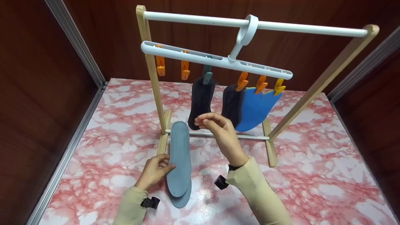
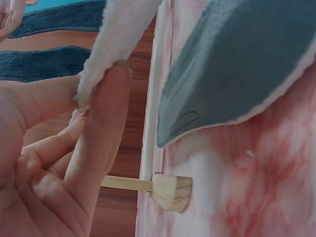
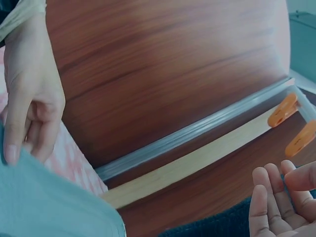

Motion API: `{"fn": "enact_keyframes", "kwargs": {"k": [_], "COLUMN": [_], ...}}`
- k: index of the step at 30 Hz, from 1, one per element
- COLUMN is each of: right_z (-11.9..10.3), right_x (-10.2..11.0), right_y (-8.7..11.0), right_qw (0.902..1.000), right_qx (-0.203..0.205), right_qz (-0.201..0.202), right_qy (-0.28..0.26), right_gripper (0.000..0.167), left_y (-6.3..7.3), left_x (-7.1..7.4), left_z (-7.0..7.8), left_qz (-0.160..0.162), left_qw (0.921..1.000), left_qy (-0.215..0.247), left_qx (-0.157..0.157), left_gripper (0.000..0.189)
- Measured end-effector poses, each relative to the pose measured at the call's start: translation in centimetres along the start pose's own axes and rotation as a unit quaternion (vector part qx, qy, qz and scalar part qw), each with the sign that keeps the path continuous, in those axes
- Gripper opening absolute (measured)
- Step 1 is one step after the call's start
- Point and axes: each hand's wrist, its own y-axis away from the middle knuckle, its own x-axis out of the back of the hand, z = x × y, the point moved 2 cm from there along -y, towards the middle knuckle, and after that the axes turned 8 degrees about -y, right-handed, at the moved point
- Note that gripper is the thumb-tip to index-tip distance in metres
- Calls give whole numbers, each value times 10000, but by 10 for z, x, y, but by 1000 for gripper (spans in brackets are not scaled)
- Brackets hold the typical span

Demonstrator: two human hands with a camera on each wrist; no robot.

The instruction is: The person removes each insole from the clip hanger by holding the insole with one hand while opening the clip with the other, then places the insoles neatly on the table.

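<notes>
My left hand [image 1: 153,171] pinches the edge of a grey-green insole [image 1: 180,156] between thumb and fingers, holding it lengthwise above the table. A second grey-green insole [image 1: 183,201] shows partly from beneath it; in the left wrist view this insole [image 2: 247,64] appears apart from the pinched edge. My right hand [image 1: 225,134] is raised in front of a hanging dark insole [image 1: 201,97], its fingers loosely bent and holding nothing. In the right wrist view, the right hand's fingers [image 3: 269,207] are bent with nothing between them. Whether they touch the dark insole is unclear.
A white clip hanger [image 1: 187,56] hooks over the rail [image 1: 200,20] of a wooden-legged stand. Another dark insole [image 1: 232,104] and a blue insole [image 1: 257,107] hang from clips on the right. Two orange clips [image 1: 160,65] on the left hold nothing. Brown panels enclose the marbled table [image 1: 118,125].
</notes>
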Motion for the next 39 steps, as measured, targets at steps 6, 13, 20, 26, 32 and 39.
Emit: {"fn": "enact_keyframes", "kwargs": {"k": [6, 13, 20, 26, 32, 39], "right_z": [1, 4, 7, 9, 12, 13], "right_x": [4, 9, 15, 16, 19, 21], "right_y": [3, 2, 2, 1, 1, 1], "right_qw": [9981, 9964, 9962, 9958, 9951, 9949], "right_qx": [-161, -198, -249, -254, -303, -270], "right_qz": [131, 349, 479, 545, 607, 636], "right_qy": [-585, -740, -685, -687, -715, -733], "right_gripper": [17, 21, 20, 19, 20, 20], "left_y": [2, 6, 9, 9, 10, 9], "left_x": [-2, -6, -10, -11, -14, -16], "left_z": [-6, -12, -19, -23, -27, -27], "left_qz": [-150, -494, -654, -748, -812, -707], "left_qw": [9998, 9981, 9969, 9962, 9956, 9957], "left_qy": [-98, -131, -28, -37, -145, -195], "left_qx": [113, 343, 439, 446, 437, 560], "left_gripper": [23, 28, 28, 24, 24, 25]}}
